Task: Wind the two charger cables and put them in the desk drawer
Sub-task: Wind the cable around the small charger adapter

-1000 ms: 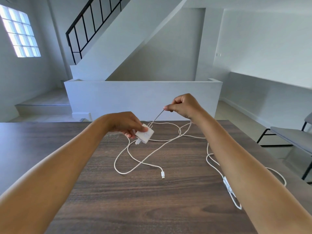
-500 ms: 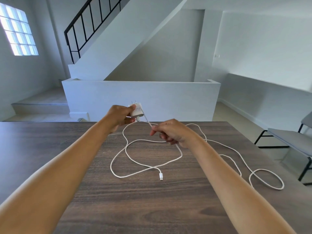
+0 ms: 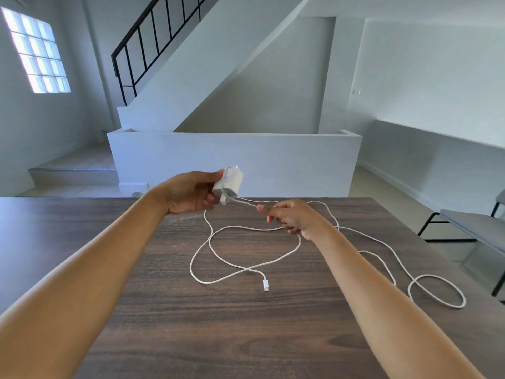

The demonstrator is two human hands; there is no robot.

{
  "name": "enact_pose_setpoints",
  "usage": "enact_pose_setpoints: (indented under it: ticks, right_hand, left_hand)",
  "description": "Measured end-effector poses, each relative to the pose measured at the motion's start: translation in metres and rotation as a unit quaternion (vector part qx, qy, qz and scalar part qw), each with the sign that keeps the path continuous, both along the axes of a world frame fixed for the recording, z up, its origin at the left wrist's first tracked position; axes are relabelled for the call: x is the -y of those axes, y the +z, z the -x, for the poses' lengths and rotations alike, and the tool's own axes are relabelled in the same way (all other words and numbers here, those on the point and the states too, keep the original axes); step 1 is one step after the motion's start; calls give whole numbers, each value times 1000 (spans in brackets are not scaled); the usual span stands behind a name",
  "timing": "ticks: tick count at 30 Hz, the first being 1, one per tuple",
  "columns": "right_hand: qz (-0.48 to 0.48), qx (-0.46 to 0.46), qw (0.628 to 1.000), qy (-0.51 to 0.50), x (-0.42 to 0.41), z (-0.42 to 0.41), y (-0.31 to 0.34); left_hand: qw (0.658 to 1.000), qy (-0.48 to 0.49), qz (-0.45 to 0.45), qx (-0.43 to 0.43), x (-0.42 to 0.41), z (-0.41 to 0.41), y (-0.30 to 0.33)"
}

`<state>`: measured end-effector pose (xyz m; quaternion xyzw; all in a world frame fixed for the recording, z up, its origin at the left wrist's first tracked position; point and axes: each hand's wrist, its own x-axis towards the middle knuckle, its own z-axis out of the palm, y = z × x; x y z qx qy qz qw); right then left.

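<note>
Left hand (image 3: 191, 191) grips a white charger block (image 3: 229, 184) above the far counter (image 3: 164, 324). Right hand (image 3: 293, 217) pinches its thin white cable (image 3: 246, 269), which loops on the counter, ending in a plug (image 3: 265, 285). Further loops (image 3: 437, 294) lie right.

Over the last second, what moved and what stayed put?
The left hand lifted the charger off the desk and holds it raised. The right hand came down and nearer, pinching the cable close to the charger. The cable's plug end stayed on the desk, and both grips held.
</note>
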<state>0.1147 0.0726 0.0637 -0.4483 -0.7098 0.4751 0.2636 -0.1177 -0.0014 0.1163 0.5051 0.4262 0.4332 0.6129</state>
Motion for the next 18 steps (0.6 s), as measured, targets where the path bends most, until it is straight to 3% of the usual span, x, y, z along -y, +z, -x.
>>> enact_pose_setpoints:
  ticks: [5,10,13,18]
  right_hand:
    - [-54,44,998,0,-12,-5,22]
    - [-116,84,990,3,-15,-3,49]
    - [-137,87,987,-6,-10,2,65]
    - [-164,90,982,-33,0,5,71]
  left_hand:
    - [984,-97,44,-142,4,-4,5]
    - [906,-150,61,-391,8,-19,16]
    - [864,-122,48,-487,5,-29,19]
    - [836,22,-56,-545,-3,-19,4]
